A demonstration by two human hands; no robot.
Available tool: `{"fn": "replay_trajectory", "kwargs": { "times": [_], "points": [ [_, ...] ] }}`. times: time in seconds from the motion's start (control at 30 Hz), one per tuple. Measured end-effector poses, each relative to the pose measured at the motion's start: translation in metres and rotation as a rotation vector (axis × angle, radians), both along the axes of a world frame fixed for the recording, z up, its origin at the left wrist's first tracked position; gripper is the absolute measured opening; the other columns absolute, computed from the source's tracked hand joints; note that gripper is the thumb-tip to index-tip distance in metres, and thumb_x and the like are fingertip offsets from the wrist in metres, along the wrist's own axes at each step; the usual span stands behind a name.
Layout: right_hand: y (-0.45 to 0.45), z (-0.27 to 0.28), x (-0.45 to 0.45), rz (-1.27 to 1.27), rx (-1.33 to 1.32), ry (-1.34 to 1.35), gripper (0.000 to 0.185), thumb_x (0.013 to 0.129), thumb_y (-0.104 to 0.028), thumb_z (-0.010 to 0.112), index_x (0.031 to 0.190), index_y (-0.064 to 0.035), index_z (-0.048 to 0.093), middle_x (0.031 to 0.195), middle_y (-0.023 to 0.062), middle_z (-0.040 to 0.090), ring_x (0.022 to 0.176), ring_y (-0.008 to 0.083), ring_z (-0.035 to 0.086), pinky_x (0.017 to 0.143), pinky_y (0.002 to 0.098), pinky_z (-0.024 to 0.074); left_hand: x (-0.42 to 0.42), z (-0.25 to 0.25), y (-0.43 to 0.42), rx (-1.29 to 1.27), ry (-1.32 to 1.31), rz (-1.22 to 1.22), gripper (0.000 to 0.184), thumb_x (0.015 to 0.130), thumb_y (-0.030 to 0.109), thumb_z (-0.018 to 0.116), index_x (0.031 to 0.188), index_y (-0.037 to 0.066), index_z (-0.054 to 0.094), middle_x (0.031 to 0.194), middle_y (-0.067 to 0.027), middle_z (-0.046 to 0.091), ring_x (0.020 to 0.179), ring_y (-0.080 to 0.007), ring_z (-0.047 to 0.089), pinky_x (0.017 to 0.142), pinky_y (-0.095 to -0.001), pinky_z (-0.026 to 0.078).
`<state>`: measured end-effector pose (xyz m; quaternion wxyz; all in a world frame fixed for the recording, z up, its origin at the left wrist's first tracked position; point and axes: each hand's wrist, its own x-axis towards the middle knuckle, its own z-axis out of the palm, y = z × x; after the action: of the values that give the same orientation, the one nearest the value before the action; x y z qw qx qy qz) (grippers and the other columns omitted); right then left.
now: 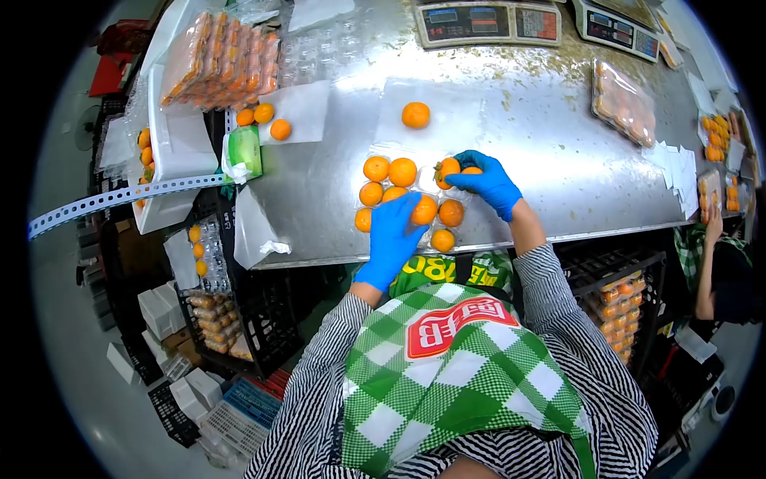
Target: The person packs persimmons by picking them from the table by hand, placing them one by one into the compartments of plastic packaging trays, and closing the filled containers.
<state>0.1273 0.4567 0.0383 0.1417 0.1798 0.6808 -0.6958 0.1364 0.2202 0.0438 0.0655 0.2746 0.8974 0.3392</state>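
On the metal table in front of me, a clear plastic tray (pixel 427 180) holds several round orange fruits (pixel 402 172). My left hand (pixel 392 237), in a blue glove, reaches over the tray's near side with its fingers closed on a fruit (pixel 424 211). Above the tray's far right pockets, my right hand (pixel 488 183), gloved too, grips a fruit with a leafy green stem end (pixel 448 169). A second fruit (pixel 472 171) shows under its fingers, partly covered. Beyond the tray, a single fruit (pixel 415 115) rests on a clear plastic sheet.
Stacked fruit packs (pixel 223 64) stand at the back left, near loose fruits (pixel 280 129) and a green tissue pack (pixel 244 150). Scales (pixel 487 24) line the back. A closed pack (pixel 622 104) and white papers (pixel 674 172) lie right. Another person's hand (pixel 712 227) is far right.
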Motion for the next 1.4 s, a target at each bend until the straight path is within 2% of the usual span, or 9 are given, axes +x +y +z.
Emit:
{"fn": "replay_trajectory", "kwargs": {
  "times": [0.27,0.43,0.73,0.87,1.03,1.13,1.23,1.33,1.4],
  "points": [
    [-0.035,0.016,-0.006,0.18,0.638,0.095,0.049,0.067,-0.042,0.074,0.103,-0.0104,0.062,0.102,0.014,0.063,0.093,0.0306,0.062,0.079,0.0384,0.0504,-0.007,-0.009,0.002,-0.185,0.134,-0.11,0.056,0.075,0.025,0.073,0.125,0.011,0.053,0.12,-0.0104,0.055,0.108,-0.0285,0.049,0.093,-0.0415,0.033],
    [-0.053,0.014,-0.013,0.347,1.035,0.289,0.039,0.071,-0.036,0.068,0.101,-0.0132,0.062,0.092,0.0129,0.059,0.087,0.0286,0.061,0.072,0.0403,0.0506,-0.006,-0.002,0.001,-0.223,0.153,-0.144,0.054,0.077,0.026,0.07,0.126,0.01,0.053,0.12,-0.0102,0.056,0.107,-0.0277,0.049,0.093,-0.0405,0.032],
    [-0.025,0.014,-0.007,0.105,0.725,0.072,0.054,0.077,-0.045,0.065,0.121,-0.0151,0.057,0.112,0.0112,0.058,0.097,0.0293,0.061,0.082,0.0391,0.05,-0.004,-0.001,-0.002,-0.24,0.162,-0.146,0.052,0.079,0.026,0.068,0.126,0.01,0.052,0.123,-0.0094,0.055,0.107,-0.0269,0.048,0.092,-0.04,0.031],
    [-0.034,0.006,-0.003,0.272,0.772,0.19,0.054,0.079,-0.041,0.061,0.127,-0.0191,0.053,0.117,0.0109,0.055,0.097,0.0295,0.061,0.083,0.0387,0.05,-0.007,-0.011,-0.001,-0.25,0.177,-0.16,0.053,0.078,0.025,0.068,0.127,0.01,0.052,0.124,-0.0092,0.054,0.108,-0.0268,0.048,0.091,-0.04,0.032],
    [-0.052,0.021,-0.018,0.445,0.939,0.149,0.031,0.08,-0.03,0.057,0.106,-0.0124,0.059,0.106,0.0112,0.055,0.095,0.0299,0.061,0.078,0.0414,0.0508,-0.009,-0.005,-0.002,-0.186,0.206,-0.153,0.05,0.076,0.022,0.069,0.122,0.008,0.054,0.12,-0.0095,0.055,0.106,-0.0263,0.05,0.089,-0.04,0.035],
    [-0.055,0.02,-0.025,0.536,1.003,0.02,0.053,0.076,-0.042,0.064,0.123,-0.0185,0.055,0.117,0.0099,0.053,0.097,0.0302,0.061,0.082,0.0403,0.0507,-0.008,0.001,-0.003,-0.097,0.16,-0.146,0.048,0.077,0.02,0.069,0.121,0.007,0.055,0.121,-0.0104,0.055,0.107,-0.0275,0.05,0.092,-0.0414,0.035],
    [-0.05,0.02,-0.018,0.369,0.917,0.068,0.049,0.081,-0.043,0.06,0.121,-0.0154,0.058,0.114,0.0099,0.056,0.093,0.0269,0.062,0.082,0.0363,0.0511,-0.008,0.01,-0.008,0.014,0.116,-0.065,0.045,0.078,0.017,0.069,0.119,0.007,0.056,0.118,-0.0115,0.056,0.107,-0.0292,0.051,0.094,-0.0422,0.036],
    [-0.039,0.015,-0.012,-0.097,0.299,0.081,0.043,0.088,-0.044,0.053,0.118,-0.0132,0.061,0.105,0.0091,0.061,0.089,0.0211,0.062,0.081,0.0304,0.0503,-0.014,0.018,-0.017,0.109,0.047,0.071,0.038,0.079,0.013,0.069,0.114,0.007,0.059,0.114,-0.0122,0.058,0.103,-0.0281,0.054,0.091,-0.039,0.041],
    [-0.026,0.023,-0.004,-0.323,-0.195,-0.137,0.043,0.096,-0.043,0.041,0.113,-0.0101,0.063,0.092,0.0036,0.065,0.078,0.0103,0.059,0.063,0.0225,0.0453,-0.017,0.022,-0.022,0.178,-0.028,0.135,0.034,0.08,0.011,0.07,0.112,0.006,0.06,0.112,-0.012,0.059,0.101,-0.0265,0.055,0.089,-0.0367,0.044]
  ]
}}
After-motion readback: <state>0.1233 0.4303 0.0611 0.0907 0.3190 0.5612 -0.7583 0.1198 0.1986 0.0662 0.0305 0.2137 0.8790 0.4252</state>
